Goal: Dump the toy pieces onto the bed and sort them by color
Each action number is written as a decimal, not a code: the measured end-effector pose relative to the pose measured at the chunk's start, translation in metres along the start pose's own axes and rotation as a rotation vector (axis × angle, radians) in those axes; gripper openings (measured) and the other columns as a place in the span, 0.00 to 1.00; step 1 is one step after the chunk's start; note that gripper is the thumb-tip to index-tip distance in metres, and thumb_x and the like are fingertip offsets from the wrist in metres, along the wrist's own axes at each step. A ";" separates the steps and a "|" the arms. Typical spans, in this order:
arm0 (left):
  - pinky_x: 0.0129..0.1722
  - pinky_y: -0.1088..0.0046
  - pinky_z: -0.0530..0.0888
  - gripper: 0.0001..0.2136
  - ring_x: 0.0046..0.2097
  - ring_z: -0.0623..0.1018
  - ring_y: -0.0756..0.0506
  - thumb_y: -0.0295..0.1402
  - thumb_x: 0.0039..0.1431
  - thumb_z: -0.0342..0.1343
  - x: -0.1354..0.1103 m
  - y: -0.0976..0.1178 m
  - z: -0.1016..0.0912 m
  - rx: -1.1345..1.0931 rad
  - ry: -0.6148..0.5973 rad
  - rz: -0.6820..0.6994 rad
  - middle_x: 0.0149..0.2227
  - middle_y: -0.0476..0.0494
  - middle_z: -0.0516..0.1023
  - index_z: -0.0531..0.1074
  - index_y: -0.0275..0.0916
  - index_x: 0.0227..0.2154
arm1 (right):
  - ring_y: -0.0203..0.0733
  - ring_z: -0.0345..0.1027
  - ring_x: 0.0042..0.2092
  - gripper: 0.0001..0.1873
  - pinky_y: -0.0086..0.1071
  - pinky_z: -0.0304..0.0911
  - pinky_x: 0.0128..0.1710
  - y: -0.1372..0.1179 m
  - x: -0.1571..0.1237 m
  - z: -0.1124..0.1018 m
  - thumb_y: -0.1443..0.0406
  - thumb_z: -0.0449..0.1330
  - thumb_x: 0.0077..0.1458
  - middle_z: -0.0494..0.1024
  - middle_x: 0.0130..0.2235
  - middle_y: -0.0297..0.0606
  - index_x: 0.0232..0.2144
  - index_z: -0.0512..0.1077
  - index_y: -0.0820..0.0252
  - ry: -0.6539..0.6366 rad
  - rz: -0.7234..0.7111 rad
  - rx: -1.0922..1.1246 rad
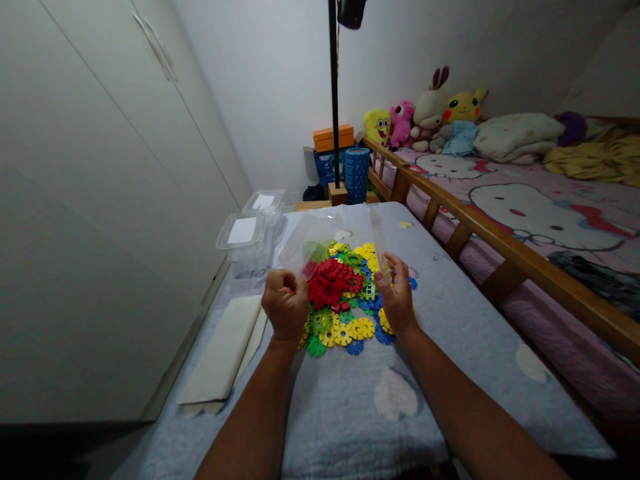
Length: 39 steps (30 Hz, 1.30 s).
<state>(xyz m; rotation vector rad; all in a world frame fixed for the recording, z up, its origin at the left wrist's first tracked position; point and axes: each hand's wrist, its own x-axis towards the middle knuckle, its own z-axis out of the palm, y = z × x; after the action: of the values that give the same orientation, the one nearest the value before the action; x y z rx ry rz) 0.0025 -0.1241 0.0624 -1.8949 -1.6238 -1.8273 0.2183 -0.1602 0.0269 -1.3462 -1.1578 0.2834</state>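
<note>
My left hand (285, 303) is closed in a fist at the near corner of a clear plastic container (305, 237), which is tilted over the table. A thin clear plastic lid (377, 240), seen nearly edge-on, is between the thumb and fingers of my right hand (399, 293). Between and beyond the hands lies a pile of plastic building pieces: red ones (330, 283) heaped in the middle, with yellow notched discs (343, 333), green pieces (316, 345) and blue discs (355, 347) around them. The container partly covers the pile's far left side.
Two lidded clear boxes (243, 233) with white labels stand at the table's left edge. A folded cream cloth or paper (220, 353) lies left of my left forearm. A black pole (334, 100) rises behind the table; a wooden bed rail (460, 220) runs along the right.
</note>
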 end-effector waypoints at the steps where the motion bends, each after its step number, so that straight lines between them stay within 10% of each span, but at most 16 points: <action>1: 0.31 0.75 0.64 0.08 0.27 0.66 0.51 0.26 0.54 0.56 -0.001 0.004 0.001 -0.056 -0.006 -0.093 0.24 0.55 0.63 0.62 0.42 0.26 | 0.54 0.63 0.60 0.32 0.54 0.59 0.62 -0.001 -0.001 0.000 0.45 0.55 0.60 0.68 0.57 0.47 0.59 0.65 0.55 -0.007 -0.022 -0.012; 13: 0.27 0.77 0.72 0.18 0.23 0.74 0.51 0.42 0.50 0.66 -0.039 0.055 0.014 -0.850 -0.353 -0.899 0.21 0.56 0.70 0.61 0.41 0.28 | 0.60 0.56 0.64 0.34 0.59 0.53 0.63 -0.027 -0.018 0.006 0.45 0.61 0.56 0.60 0.62 0.48 0.61 0.65 0.50 -0.026 -0.281 -0.311; 39: 0.31 0.73 0.76 0.19 0.27 0.77 0.49 0.50 0.50 0.65 -0.057 0.063 0.013 -0.971 -0.545 -1.015 0.23 0.50 0.76 0.67 0.39 0.27 | 0.61 0.55 0.62 0.21 0.59 0.54 0.60 -0.024 -0.018 0.013 0.56 0.55 0.63 0.63 0.61 0.51 0.54 0.73 0.56 -0.027 -0.251 -0.479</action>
<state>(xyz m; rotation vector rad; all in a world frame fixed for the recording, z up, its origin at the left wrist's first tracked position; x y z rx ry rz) 0.0678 -0.1790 0.0528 -2.1846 -2.4825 -3.1517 0.1892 -0.1725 0.0357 -1.5878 -1.4606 -0.1712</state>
